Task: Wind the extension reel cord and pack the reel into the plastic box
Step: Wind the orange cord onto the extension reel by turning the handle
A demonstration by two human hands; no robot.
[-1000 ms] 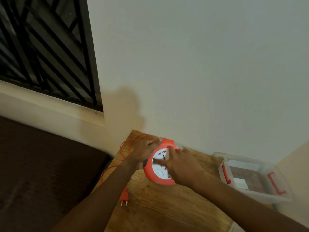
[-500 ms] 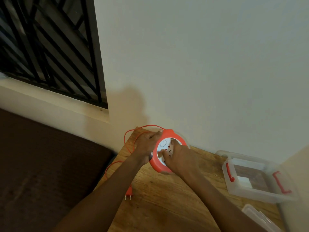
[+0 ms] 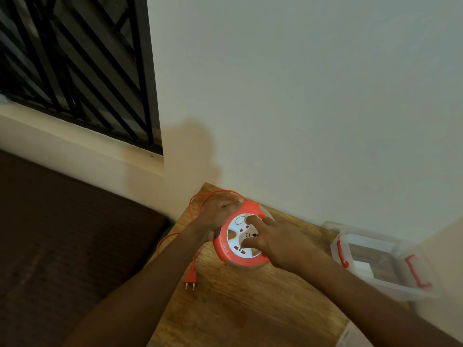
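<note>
On the table [image 3: 250, 309], left of the box [image 3: 380, 261], the left hand [image 3: 215, 216] grips the reel [image 3: 225, 249] to steady it while the right hand [image 3: 280, 244] fingers curl in its white face to wind the loose cord [image 3: 200, 199]

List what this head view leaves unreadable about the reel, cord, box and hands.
- Reel: the right hand covers part of its white face; how much cord is wound is hidden.
- Cord: one stretch runs behind the left hand and forearm; the plug shows.
- Plastic box: contents blurred.
- Table: near end cut off by the bottom edge.
</note>
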